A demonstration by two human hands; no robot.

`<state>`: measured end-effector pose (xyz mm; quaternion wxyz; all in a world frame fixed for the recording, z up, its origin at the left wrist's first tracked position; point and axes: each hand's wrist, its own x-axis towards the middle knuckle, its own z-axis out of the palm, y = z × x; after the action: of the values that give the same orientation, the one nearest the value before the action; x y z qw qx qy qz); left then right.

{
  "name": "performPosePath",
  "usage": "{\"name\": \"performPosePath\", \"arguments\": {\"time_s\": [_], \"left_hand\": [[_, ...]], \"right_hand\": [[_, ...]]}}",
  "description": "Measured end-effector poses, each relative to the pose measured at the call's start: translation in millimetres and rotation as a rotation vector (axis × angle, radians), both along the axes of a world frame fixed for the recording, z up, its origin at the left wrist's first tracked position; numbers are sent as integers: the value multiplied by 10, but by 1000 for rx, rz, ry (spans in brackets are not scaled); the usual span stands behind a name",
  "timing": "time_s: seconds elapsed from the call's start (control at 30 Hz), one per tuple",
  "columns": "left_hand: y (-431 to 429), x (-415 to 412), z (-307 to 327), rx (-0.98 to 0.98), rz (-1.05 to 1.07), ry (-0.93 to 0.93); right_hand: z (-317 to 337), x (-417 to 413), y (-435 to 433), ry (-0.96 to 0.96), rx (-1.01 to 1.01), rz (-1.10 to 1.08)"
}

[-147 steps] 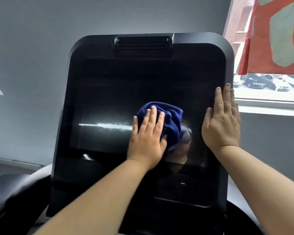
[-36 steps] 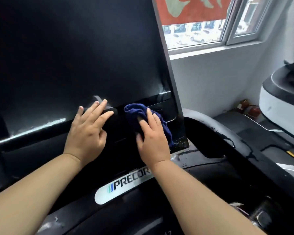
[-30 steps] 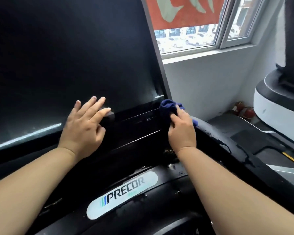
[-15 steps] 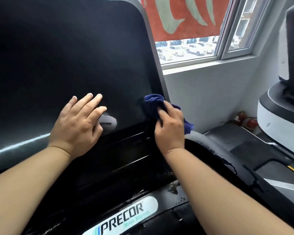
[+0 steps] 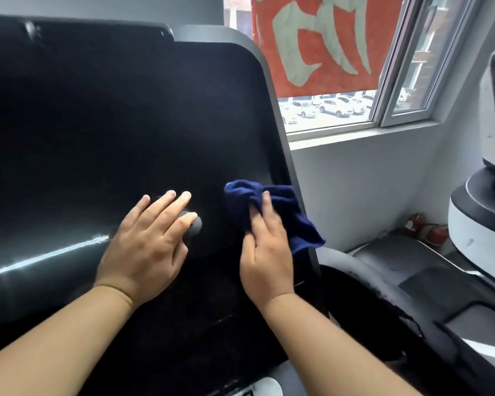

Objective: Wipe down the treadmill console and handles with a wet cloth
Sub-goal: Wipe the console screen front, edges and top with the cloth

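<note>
The treadmill console (image 5: 97, 124) is a big black glossy panel filling the left half of the view. My left hand (image 5: 149, 247) rests flat on its lower middle, fingers straight and spread. My right hand (image 5: 266, 261) holds a bunched dark blue cloth (image 5: 295, 221) against the console's lower right edge. The index finger lies over the cloth, and part of the cloth hangs off past the edge. A wet streak (image 5: 40, 258) runs across the lower left of the screen. The treadmill's curved side handle (image 5: 355, 270) sits just right of the console, below the cloth.
A neighbouring white-and-black machine (image 5: 480, 230) stands close at the right. Behind the console's right edge are a grey wall and a window (image 5: 340, 110) with a red banner. Small red objects (image 5: 429, 230) lie on the floor by the wall.
Earlier my left hand wiped the screen with the cloth. Now my right hand has it, and it has moved from the lower panel up along the console's right edge. My left hand stays flat.
</note>
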<state>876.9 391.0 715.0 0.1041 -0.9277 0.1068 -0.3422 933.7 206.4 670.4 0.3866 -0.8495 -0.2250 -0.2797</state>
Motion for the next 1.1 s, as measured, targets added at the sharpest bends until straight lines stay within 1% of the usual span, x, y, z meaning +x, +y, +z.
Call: {"name": "performPosePath", "arguments": {"time_s": [0.07, 0.13, 0.17, 0.2, 0.27, 0.3, 0.37, 0.43, 0.47, 0.53, 0.57, 0.63, 0.7, 0.77, 0.83, 0.87, 0.93, 1.0, 1.07, 1.1], "left_hand": [[-1, 4, 7, -12, -7, -2], [-3, 5, 17, -32, -10, -6], [-4, 4, 22, -35, -6, -3], [-4, 5, 23, -33, -4, 2], [-3, 2, 16, -28, -2, 7], [-1, -1, 11, -27, -3, 9], [9, 2, 2, -21, -3, 15], [23, 8, -5, -16, -4, 13], [27, 13, -4, -15, -6, 9], [23, 19, -2, -11, -7, 3], [23, 20, 0, -10, -3, 4], [28, 17, 1, -12, 8, 19], [25, 12, 2, -15, 19, 35], [13, 7, 9, -20, 23, 26], [4, 13, 19, -11, 26, 15], [6, 16, 18, -2, 29, 14], [21, 19, 13, 16, 35, 14], [32, 31, 4, 34, 36, 13], [29, 23, 1, 43, 37, 22], [31, 19, 9, 44, 41, 31]], "right_hand": [[-204, -276, 38, -91, -119, 155], [-170, -148, -92, -215, -271, 303], [-89, 27, -154, -259, -321, 314], [25, 222, -203, -285, -320, 276], [356, 590, -259, -230, -202, 100], [496, 696, -241, -150, -147, 30], [576, 697, -73, -22, -83, -36], [459, 446, 87, 8, -61, -35], [333, 293, 130, -42, -93, 9], [130, 91, 65, -170, -239, 158], [141, 139, -13, -230, -316, 239], [322, 419, -129, -328, -429, 289], [633, 758, -144, -338, -394, 192], [952, 991, -45, -227, -279, 57], [1038, 1025, 130, -98, -176, -10], [994, 943, 206, -68, -150, -15], [758, 653, 274, -80, -143, 68], [495, 419, 174, -178, -241, 228], [516, 532, 14, -266, -358, 371], [625, 684, -31, -291, -373, 376]]}}
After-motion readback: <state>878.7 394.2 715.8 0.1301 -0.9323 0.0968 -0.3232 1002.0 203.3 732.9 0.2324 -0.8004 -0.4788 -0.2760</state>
